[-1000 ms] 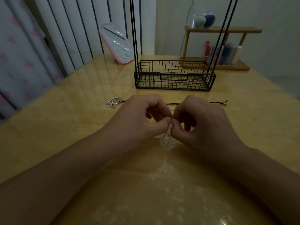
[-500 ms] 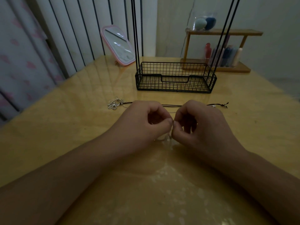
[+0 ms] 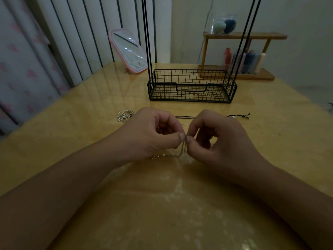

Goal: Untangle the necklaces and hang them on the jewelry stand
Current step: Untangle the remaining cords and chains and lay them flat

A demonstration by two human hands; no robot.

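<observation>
At the middle of the frame the left hand (image 3: 149, 136) and right hand (image 3: 221, 139) meet thumb to thumb, each grip pinching a thin silver chain necklace (image 3: 182, 150) between thumb and forefinger. The chain hangs down from the pinch to the tabletop (image 3: 180, 204) and trails left under the left hand. Just beyond the knuckles a black cord necklace (image 3: 239, 115) lies across the tabletop, its knotted end at centre right. A silver looped pendant (image 3: 125, 115) lies just left of the left hand. Farther up the frame stands the black wire jewelry stand (image 3: 191, 86), its basket base on the tabletop and thin posts rising out of view. A pink mirror (image 3: 128, 51) leans at upper left, a wooden shelf (image 3: 243, 56) at upper right.
</observation>
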